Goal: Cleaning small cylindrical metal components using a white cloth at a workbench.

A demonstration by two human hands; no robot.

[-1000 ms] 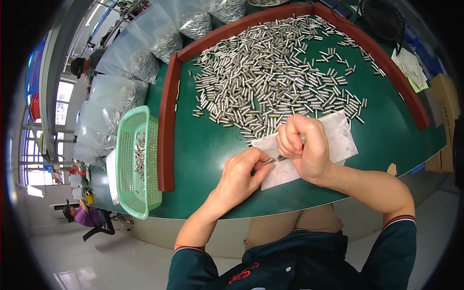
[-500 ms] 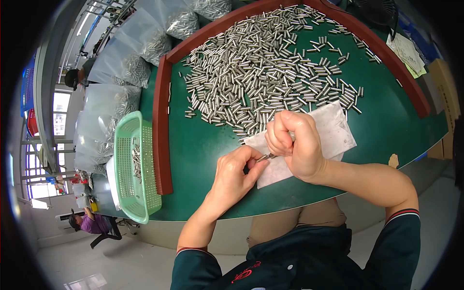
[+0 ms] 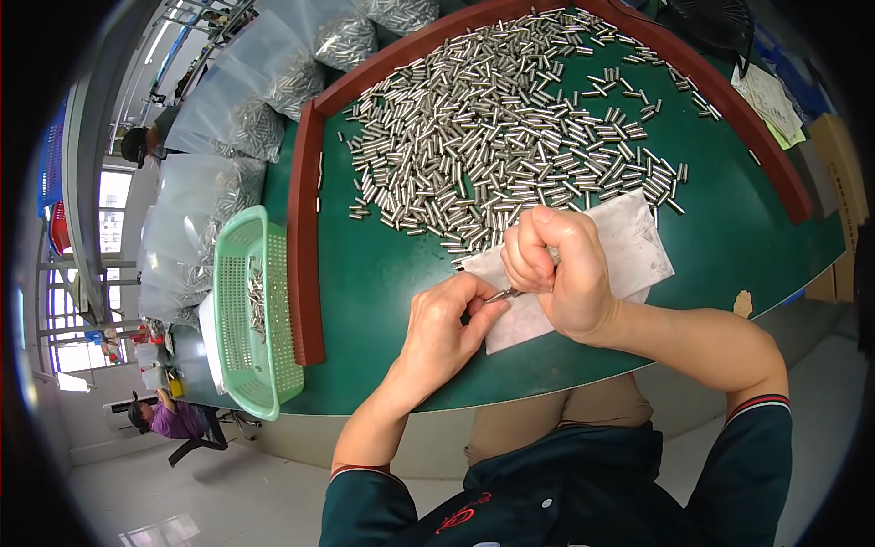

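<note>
1. Fingers [image 3: 472, 286] of the left hand [image 3: 432, 333]: the thumb and forefinger are brought together, and one small metal pin [image 3: 497, 297] is pinched at their tips.
2. The pin is held at the near edge of the pile area, over the left part of a white cloth [image 3: 641, 244]. Its long axis is laid at a slight slant, from near left to far right, with the free end pointed toward the right hand [image 3: 558, 278].
3. The right hand is curled into a fist and is clamped on a slim tool [image 3: 515, 292], mostly hidden by the fingers. The tool's tip is directed leftward, at the pin's right end. Contact between the two is probable but cannot be confirmed. The pin is nearer to the left hand, by which it is gripped.
4. Beyond the hands, a broad pile of loose metal pins [image 3: 483, 137] is spread over a green tabletop [image 3: 383, 278], bounded left, far and right by a red-brown border [image 3: 304, 246].
5. Outside the border on the left, a green basket [image 3: 290, 381] is placed, with pins contained in it. Farther off, clear bags [image 3: 293, 89] filled with metal pieces are lined up.
</note>
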